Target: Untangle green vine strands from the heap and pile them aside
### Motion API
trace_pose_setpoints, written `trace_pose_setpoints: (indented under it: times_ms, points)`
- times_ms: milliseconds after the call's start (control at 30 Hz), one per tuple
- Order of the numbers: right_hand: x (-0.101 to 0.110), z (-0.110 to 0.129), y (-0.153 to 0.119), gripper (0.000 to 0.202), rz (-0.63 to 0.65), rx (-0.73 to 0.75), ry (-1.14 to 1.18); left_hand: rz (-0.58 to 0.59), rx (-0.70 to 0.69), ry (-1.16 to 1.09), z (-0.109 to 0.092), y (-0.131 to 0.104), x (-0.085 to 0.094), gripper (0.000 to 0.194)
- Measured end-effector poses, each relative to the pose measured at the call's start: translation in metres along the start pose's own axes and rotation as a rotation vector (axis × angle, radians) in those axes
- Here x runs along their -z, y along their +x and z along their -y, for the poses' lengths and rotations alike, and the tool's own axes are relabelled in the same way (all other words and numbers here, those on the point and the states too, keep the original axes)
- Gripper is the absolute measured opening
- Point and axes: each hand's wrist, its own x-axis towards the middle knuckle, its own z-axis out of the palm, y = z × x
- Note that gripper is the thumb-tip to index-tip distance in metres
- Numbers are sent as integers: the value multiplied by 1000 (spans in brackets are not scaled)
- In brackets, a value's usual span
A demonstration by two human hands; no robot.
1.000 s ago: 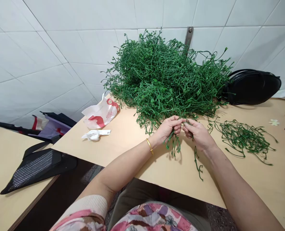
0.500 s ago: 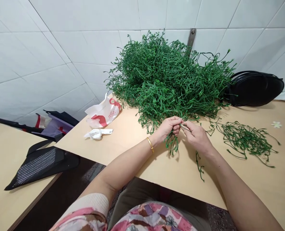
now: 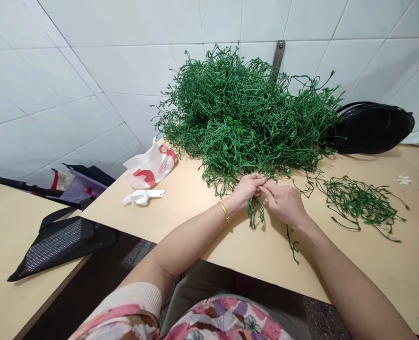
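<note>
My left hand [image 3: 247, 190] is closed on a small bunch of green stems [image 3: 255, 213], whose tips hang below the fingers. My right hand [image 3: 283, 202] meets it at the fingertips, thumb and fingers pinched together; what they pinch is too small to make out. Behind both hands rises a large heap of green plastic-looking stems [image 3: 244, 108], against the tiled wall. A few loose stems [image 3: 293, 245] lie beside my right wrist. Farther right is a smaller flat pile of green stems [image 3: 363, 202].
On the wooden table [image 3: 195, 226] at left are a red and white wrapper [image 3: 151, 167] and a crumpled white tissue [image 3: 141, 197]. A black bag [image 3: 375, 128] stands back right, near a small white flower [image 3: 404, 180]. A black mesh item [image 3: 58, 243] lies far left.
My right hand has turned and closed in on my left fingertips, its knuckles now more on top. The hanging bunch is drawn narrower. The view has shifted slightly.
</note>
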Motion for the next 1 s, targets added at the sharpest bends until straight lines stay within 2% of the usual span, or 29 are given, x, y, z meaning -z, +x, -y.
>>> trace_pose_setpoints:
  times_ms: [100, 233, 333, 433, 467, 533, 633, 700, 800, 900, 933, 1000]
  points:
    - [0, 0, -2, 38, 29, 53, -20, -112, -23, 15, 7, 1, -8, 19]
    - [1, -3, -1, 35, 37, 80, 159, -122, -16, -18, 8, 1, -9, 20]
    - [0, -5, 3, 31, 36, -8, 409, -31, 0, -80, 4, 0, -1, 18]
    - [-3, -8, 6, 23, 191, -203, 789, 36, -22, -103, 2, 0, 6, 18]
    - [-4, -8, 6, 22, 253, -275, 927, 42, -38, -86, 2, 0, 7, 19]
    - [-5, -8, 6, 31, 317, -370, 1134, 35, -69, -34, 4, 0, 7, 18]
    - [-7, -7, 7, 37, 284, -370, 1220, 11, -113, 10, 6, 1, 4, 16]
    - [-8, -8, 8, 32, 181, -324, 1156, 5, -124, -2, 6, 2, 3, 11]
    - [-9, -10, 10, 29, 35, -171, 877, 51, -47, -37, 4, 2, 4, 11]
    - [-6, -8, 9, 29, 23, -88, 527, 69, 1, -53, 2, 2, 5, 8]
    - [-3, -5, 8, 30, 25, -85, 398, 51, -10, -47, 3, 2, 5, 5]
    - [3, 2, 4, 30, 26, -84, 107, -19, -44, -14, 5, 1, 2, 12]
